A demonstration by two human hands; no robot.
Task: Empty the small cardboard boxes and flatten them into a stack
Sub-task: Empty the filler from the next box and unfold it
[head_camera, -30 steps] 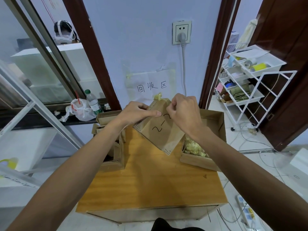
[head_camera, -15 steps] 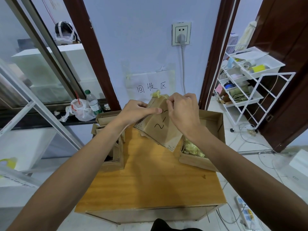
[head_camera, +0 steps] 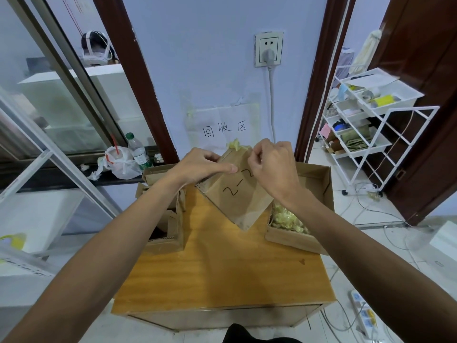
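Barely shifted since half a second ago, tipped a touch lower. Holding small cardboard box (head_camera: 237, 196) marked 2-2 tilted in the air over far edge of table (head_camera: 222, 268). Gripped on upper left side with left hand (head_camera: 200, 167), thumb across the face. Pinched at top edge with right hand (head_camera: 272, 169), fingers curled tight, just beside yellow wad (head_camera: 234, 144). Open carton (head_camera: 319, 184) with yellow filler (head_camera: 286, 219) at far right corner; more cartons (head_camera: 170, 233) along left edge.

Plug (head_camera: 268, 55) in wall socket (head_camera: 269, 38) above paper sign (head_camera: 225, 127); water bottle (head_camera: 138, 152) beside plastic bag (head_camera: 121, 162); white rack (head_camera: 376, 120) at right.
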